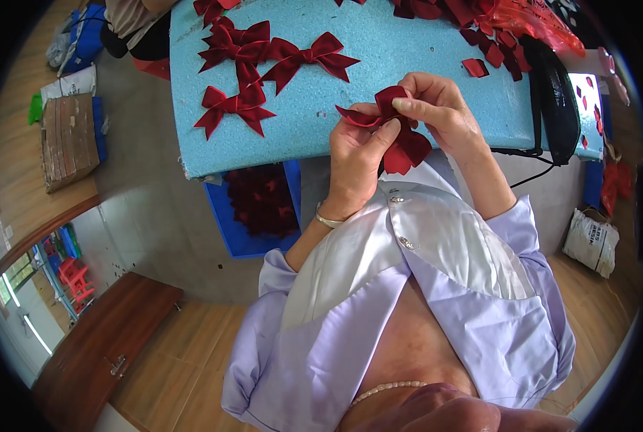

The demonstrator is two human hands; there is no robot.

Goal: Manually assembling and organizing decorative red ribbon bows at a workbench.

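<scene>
Between my two hands, just above the near edge of the blue table (300, 144), is a dark red velvet ribbon bow (406, 150). My left hand (361, 155) pinches its middle between thumb and fingers. From the right, my right hand (440, 108) grips the upper loop with thumb and forefinger. One pointed tail sticks out to the left, and a wide piece hangs below the fingers. The knot itself is partly covered by my fingertips. Finished-looking red bows (308, 59) lie on the table to the left, one bow (233, 111) nearest me.
Loose red velvet pieces (495, 54) and a red plastic bag (537, 25) lie at the far right, beside a black bag (557, 101). Below the table's left edge stands a blue bin (224, 223) of red pieces. Another person (138, 21) sits at the far left.
</scene>
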